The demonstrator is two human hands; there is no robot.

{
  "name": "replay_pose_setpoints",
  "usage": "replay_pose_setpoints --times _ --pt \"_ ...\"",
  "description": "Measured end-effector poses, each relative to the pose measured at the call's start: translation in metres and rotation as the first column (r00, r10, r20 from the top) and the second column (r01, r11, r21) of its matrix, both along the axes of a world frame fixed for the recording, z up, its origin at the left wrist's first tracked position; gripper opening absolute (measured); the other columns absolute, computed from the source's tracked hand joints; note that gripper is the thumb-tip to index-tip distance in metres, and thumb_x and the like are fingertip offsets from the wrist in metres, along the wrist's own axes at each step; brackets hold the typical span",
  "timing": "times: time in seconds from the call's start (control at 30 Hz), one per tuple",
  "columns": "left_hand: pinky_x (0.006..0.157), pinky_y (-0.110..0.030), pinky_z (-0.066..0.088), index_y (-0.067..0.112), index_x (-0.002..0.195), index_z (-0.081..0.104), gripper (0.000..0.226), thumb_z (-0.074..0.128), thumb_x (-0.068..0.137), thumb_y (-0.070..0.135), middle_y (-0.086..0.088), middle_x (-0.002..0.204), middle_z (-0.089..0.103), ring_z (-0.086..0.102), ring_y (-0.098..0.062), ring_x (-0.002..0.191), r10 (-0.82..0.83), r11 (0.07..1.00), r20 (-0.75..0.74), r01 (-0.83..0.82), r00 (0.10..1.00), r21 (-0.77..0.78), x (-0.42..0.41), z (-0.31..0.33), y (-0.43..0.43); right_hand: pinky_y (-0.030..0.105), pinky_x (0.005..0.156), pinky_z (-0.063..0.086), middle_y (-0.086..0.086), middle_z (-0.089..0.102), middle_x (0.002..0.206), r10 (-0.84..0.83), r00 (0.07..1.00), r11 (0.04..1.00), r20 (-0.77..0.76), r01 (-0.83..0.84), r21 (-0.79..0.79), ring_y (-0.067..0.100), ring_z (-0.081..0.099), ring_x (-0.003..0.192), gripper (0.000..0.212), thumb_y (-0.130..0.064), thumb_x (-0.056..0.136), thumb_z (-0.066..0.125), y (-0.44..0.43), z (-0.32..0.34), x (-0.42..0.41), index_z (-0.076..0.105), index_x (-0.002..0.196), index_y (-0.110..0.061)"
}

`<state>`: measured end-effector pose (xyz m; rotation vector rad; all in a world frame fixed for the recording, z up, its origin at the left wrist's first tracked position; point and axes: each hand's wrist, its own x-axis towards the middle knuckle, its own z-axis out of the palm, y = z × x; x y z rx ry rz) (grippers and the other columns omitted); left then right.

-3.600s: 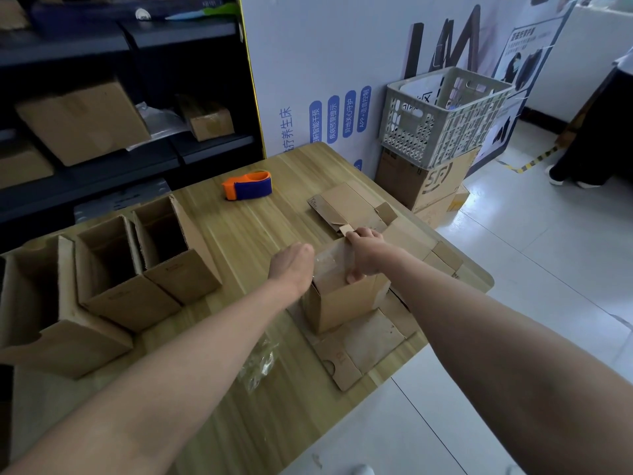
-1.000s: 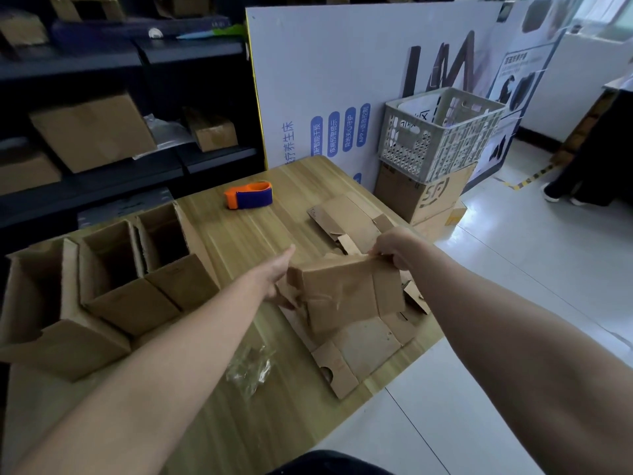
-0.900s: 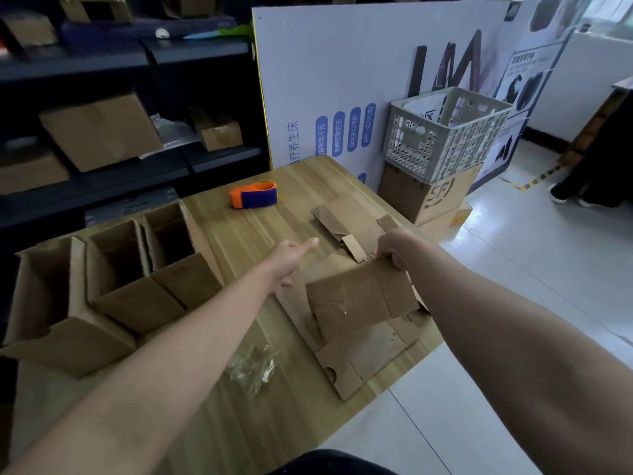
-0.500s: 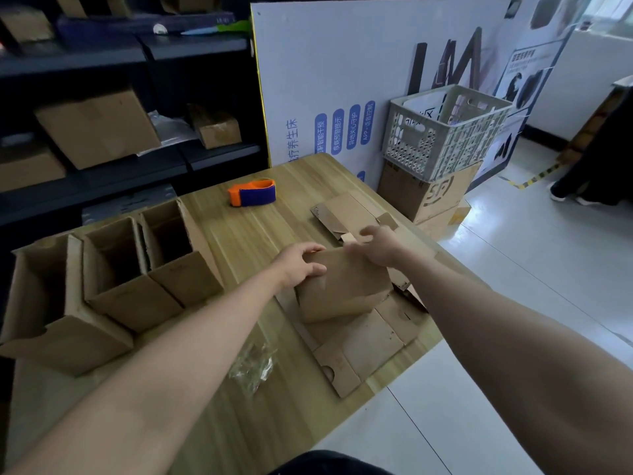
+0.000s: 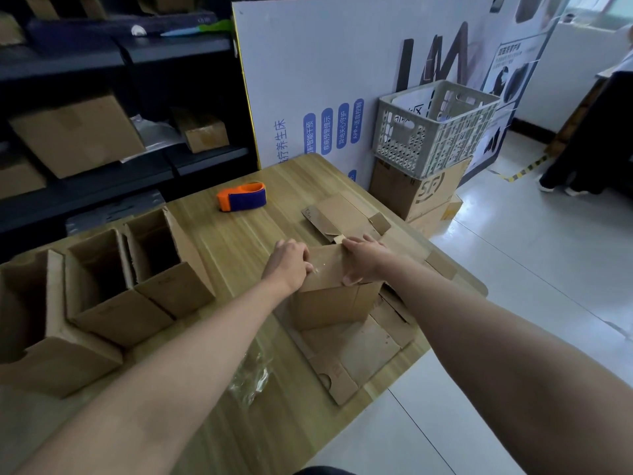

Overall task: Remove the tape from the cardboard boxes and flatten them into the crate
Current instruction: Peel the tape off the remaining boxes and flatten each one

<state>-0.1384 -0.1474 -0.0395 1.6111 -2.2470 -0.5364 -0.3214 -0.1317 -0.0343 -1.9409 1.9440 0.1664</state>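
Note:
A small brown cardboard box (image 5: 330, 305) stands upright on flattened cardboard sheets (image 5: 356, 351) at the table's right side. Clear tape glints on its top face. My left hand (image 5: 289, 264) grips the box's top left edge. My right hand (image 5: 363, 258) presses on the top right, thumb down over the near side. The grey plastic crate (image 5: 435, 128) sits on stacked cardboard boxes beyond the table's far right corner. Three open cardboard boxes (image 5: 113, 289) stand together on the left of the table.
An orange and blue tape dispenser (image 5: 241, 197) lies at the table's far middle. Crumpled clear tape (image 5: 251, 378) lies near the front. More flattened cardboard (image 5: 339, 214) lies behind the box. Dark shelves with boxes stand at the left, and a white printed board behind.
The box was tilted and turned over in the air by my right hand, then set back down upright. Both hands have come onto its top.

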Motion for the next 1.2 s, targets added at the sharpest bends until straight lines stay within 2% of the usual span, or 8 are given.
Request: replay_pose_setpoints --times 0.33,0.53,0.7,0.8,0.87,0.93,1.07,1.2 --pt "0.086 -0.037 0.047 0.005 0.099 0.064 0.017 0.063 0.089 0.019 -0.013 0.102 0.065 0.056 -0.028 0.101 0.038 0.999 0.102 -0.038 0.994 0.004 -0.007 0.008 -0.001 0.051 0.116 0.017 0.001 0.029 0.153 -0.024 1.0 1.0 0.013 0.024 0.008 0.03 0.016 0.142 0.089 -0.036 0.075 0.076 -0.003 0.009 0.006 0.028 0.147 -0.019" --pt "0.074 -0.03 0.049 0.006 0.086 0.069 0.007 0.063 0.087 0.008 -0.009 0.091 0.07 0.062 -0.022 0.086 0.07 0.997 0.026 -0.071 0.997 0.021 -0.006 0.009 -0.003 0.052 0.116 0.017 0.003 0.027 0.153 -0.031 0.999 0.999 0.028 0.031 0.025 0.03 0.014 0.144 0.09 -0.036 0.075 0.076 0.0 0.01 0.006 0.026 0.148 -0.017" --pt "0.085 -0.036 0.05 0.004 0.094 0.068 0.011 0.062 0.089 0.012 -0.012 0.1 0.069 0.061 -0.026 0.099 0.064 0.995 0.063 -0.068 0.996 0.072 -0.008 0.007 -0.009 0.052 0.115 0.019 0.002 0.025 0.154 -0.05 0.998 0.998 0.027 0.048 0.049 0.03 0.011 0.144 0.091 -0.035 0.075 0.076 0.0 0.014 0.008 0.025 0.148 -0.016" --pt "0.092 -0.036 0.045 0.004 0.1 0.064 0.016 0.058 0.092 0.016 -0.011 0.109 0.061 0.051 -0.026 0.109 -0.017 0.999 0.161 0.009 0.987 0.053 -0.009 0.008 -0.013 0.052 0.114 0.022 0.003 0.029 0.151 -0.046 0.999 0.998 0.007 0.046 0.039 0.029 0.017 0.142 0.09 -0.035 0.073 0.077 0.0 0.015 0.009 0.028 0.146 -0.016" --pt "0.091 -0.034 0.04 0.011 0.095 0.056 0.005 0.052 0.093 0.014 -0.008 0.11 0.054 0.044 -0.023 0.107 -0.127 0.992 0.229 0.13 0.965 0.002 -0.006 0.006 -0.009 0.052 0.114 0.023 0.003 0.03 0.151 -0.052 0.999 0.998 0.002 0.052 0.039 0.029 0.018 0.142 0.09 -0.034 0.072 0.078 -0.001 0.015 0.01 0.029 0.146 -0.016" --pt "0.09 -0.033 0.037 0.016 0.086 0.044 0.012 0.047 0.09 0.006 -0.003 0.106 0.049 0.04 -0.02 0.102 -0.248 0.963 0.241 0.266 0.938 -0.045 0.002 0.0 -0.005 0.052 0.114 0.023 0.003 0.03 0.151 -0.057 0.998 0.997 0.006 0.057 0.042 0.029 0.017 0.142 0.09 -0.033 0.073 0.078 -0.002 0.015 0.011 0.028 0.146 -0.016" --pt "0.081 -0.035 0.044 0.014 0.081 0.047 0.016 0.051 0.087 0.0 0.003 0.084 0.049 0.047 -0.018 0.085 -0.236 0.972 -0.062 0.237 0.97 0.002 0.017 -0.008 -0.005 0.051 0.113 0.024 0.003 0.032 0.149 -0.054 0.999 0.998 0.001 0.054 0.034 0.029 0.019 0.141 0.088 -0.032 0.073 0.078 -0.002 0.014 0.011 0.029 0.145 -0.016" --pt "0.068 -0.024 0.045 0.033 0.102 0.042 0.037 0.069 0.081 0.019 0.0 0.082 0.056 0.055 -0.015 0.078 -0.112 0.959 -0.27 0.175 0.956 0.222 0.013 0.002 -0.007 0.05 0.113 0.026 0.004 0.033 0.149 -0.045 0.999 0.998 -0.01 0.045 0.039 0.029 0.02 0.14 0.089 -0.032 0.072 0.079 -0.005 0.015 0.011 0.03 0.144 -0.014"
